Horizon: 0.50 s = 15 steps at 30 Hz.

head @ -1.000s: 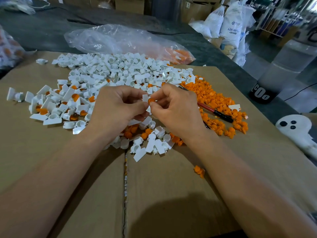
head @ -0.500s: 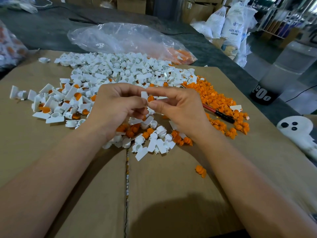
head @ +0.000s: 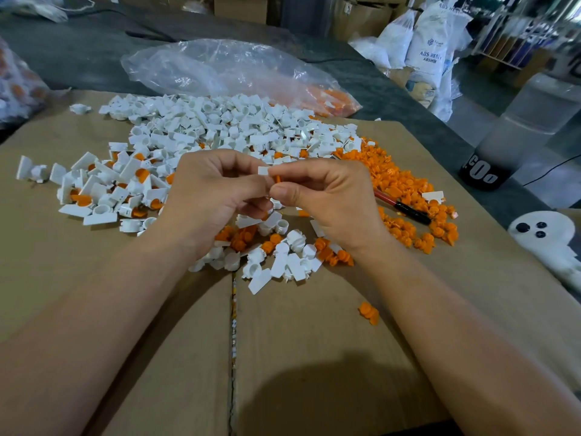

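Cardboard laid flat covers the work surface, and above its middle a person's two hands meet over a scatter of small plastic parts. The left hand, fingers curled, pinches a white clip between thumb and forefinger; the right hand pinches an orange plug between thumb and forefinger, its tip touching the clip's underside. Both parts are held in the air, clear of the cardboard. A large heap of white clips spreads along the far edge, and a heap of orange plugs runs toward the right edge, partly burying a red-and-black pen. Near the left edge lie white clips with orange plugs in them. A smaller mixed pile sits directly beneath the hands, and two stray orange plugs lie alone nearer the front. Beyond the far edge rests a clear plastic bag with orange parts at its right end.
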{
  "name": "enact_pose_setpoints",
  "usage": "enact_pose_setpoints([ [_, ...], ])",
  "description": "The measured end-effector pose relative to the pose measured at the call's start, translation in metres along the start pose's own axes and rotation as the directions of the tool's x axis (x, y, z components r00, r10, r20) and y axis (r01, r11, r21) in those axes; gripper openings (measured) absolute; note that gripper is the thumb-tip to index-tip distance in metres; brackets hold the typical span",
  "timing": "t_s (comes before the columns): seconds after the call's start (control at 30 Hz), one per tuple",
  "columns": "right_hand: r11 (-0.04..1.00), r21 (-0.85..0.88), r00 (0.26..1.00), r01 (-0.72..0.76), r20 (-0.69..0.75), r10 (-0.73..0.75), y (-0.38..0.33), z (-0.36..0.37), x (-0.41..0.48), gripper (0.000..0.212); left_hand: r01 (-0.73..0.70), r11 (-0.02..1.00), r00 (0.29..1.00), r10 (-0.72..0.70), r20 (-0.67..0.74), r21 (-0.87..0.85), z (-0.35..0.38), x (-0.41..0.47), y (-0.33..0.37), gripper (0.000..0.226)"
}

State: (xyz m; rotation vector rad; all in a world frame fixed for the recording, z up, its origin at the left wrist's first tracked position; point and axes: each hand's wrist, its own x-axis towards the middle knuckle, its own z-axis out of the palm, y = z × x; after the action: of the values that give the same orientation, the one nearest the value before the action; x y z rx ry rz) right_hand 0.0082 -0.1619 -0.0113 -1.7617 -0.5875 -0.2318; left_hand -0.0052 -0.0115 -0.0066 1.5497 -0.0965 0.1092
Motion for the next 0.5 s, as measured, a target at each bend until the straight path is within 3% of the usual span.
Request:
enact_pose_setpoints([
  [0.3,0.999,0.022,0.999,0.023,-0.033,-0.022,0.0019,0.0015,-0.0001,0.035,0.049,0.998,0.997,-0.046,0.057,-0.044,-0.0033,0.0003,0.0012,0.01],
  [0.5,0.999,0.028,0.997,-0.029,0.069,0.027,0.0033,-0.0012,0.0,0.045,0.104,0.991,0.994,-0.1,0.052,-0.083,-0.0037,0.0021,-0.0003,0.008],
])
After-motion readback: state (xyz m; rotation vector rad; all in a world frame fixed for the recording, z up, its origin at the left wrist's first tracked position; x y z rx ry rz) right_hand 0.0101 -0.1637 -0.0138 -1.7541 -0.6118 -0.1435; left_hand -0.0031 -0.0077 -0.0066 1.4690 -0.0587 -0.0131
